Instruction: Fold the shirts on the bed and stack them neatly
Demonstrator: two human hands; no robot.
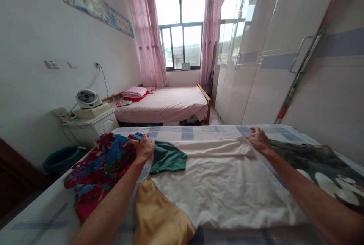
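Observation:
A large white cloth lies spread on the checked bed in front of me, its far edge folded over. My left hand is closed on the cloth's far left corner, beside a dark green garment. My right hand lies on the far right corner with its fingers pressed onto the fabric. A yellow garment lies near my left forearm, partly under the white cloth.
A red and blue floral garment is heaped at the left, a camouflage garment at the right. Beyond stand a pink bed, a white nightstand with a fan, a green bin and a wardrobe.

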